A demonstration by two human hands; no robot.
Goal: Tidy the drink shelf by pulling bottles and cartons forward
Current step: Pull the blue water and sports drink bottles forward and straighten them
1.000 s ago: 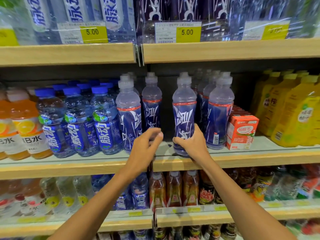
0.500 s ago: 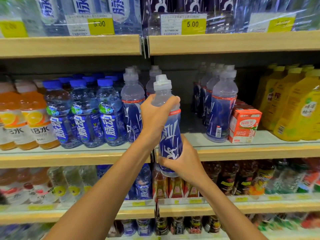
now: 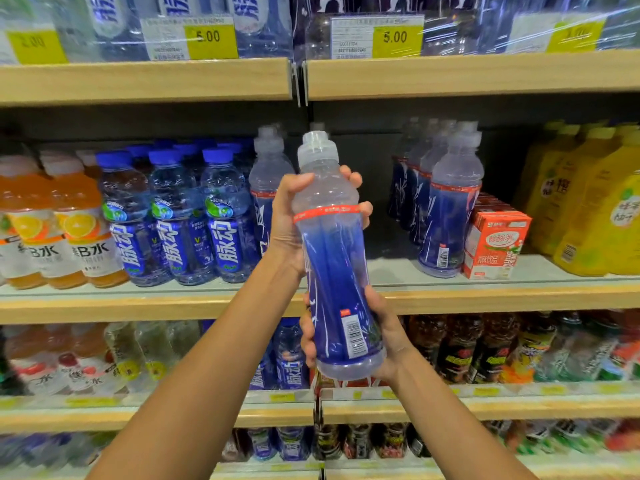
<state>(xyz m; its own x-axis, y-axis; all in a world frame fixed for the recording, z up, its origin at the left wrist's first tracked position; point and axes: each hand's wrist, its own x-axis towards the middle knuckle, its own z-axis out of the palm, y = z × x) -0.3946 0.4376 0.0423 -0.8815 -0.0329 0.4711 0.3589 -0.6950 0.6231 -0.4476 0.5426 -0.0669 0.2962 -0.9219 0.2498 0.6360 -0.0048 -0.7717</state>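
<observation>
Middle shelf is a light wood-fronted board with a pale grey top (image 3: 485,299). Standing on it, left to right:
- orange juice bottles with white caps (image 3: 79,233)
- clear blue-capped water bottles (image 3: 176,223)
- clear sports-cap bottles with dark blue labels (image 3: 450,216)
- small red-and-white cartons (image 3: 495,240), touching the sports-cap bottles
- yellow plastic bottles (image 3: 588,209)

1. The clear plastic sports bottle (image 3: 332,258) has a deep blue label with white brush strokes. A thin red band runs level with the left fingers (image 3: 354,176), and a white barcode patch sits just beside the right fingers (image 3: 306,341).
2. Left of the fingers stand blue-capped clear round bottles (image 3: 173,220) with blue labels and white characters, then orange drink bottles (image 3: 79,230) with orange-slice pictures.
3. Right of the fingers stand a red-and-white paper carton (image 3: 495,244) and yellow plastic bottles (image 3: 588,209).
</observation>
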